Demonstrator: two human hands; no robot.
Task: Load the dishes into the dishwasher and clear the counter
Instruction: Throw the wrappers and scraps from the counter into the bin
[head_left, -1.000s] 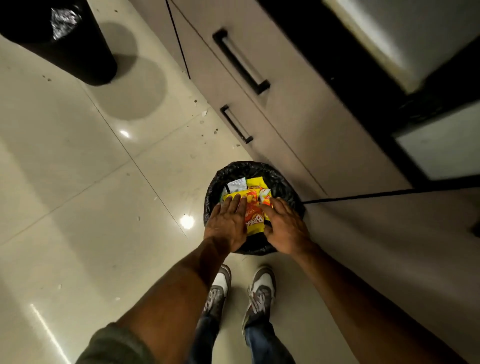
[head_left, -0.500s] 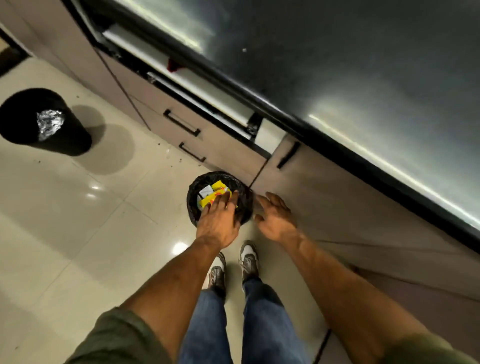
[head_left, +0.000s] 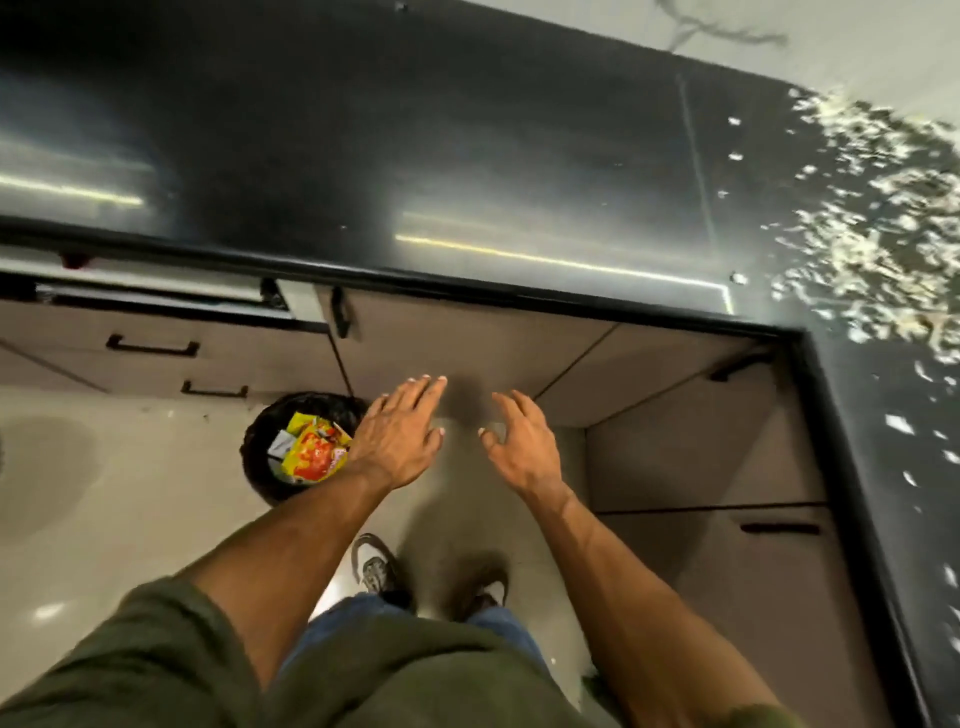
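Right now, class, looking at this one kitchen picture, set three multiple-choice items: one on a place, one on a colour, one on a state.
1. Where is the black bin?
A. on the counter
B. on the floor below the drawers
C. inside a cupboard

2. What colours is the top snack wrapper in the bin?
A. yellow and red
B. blue
C. green

3. How are the left hand and right hand?
A. both gripping wrappers
B. one holding a plate
C. both open, holding nothing

Answers: 1 B, it stands on the tiles under the drawer handles; 2 A, its printing shows yellow and red; 3 C, the fingers are spread and hold nothing.
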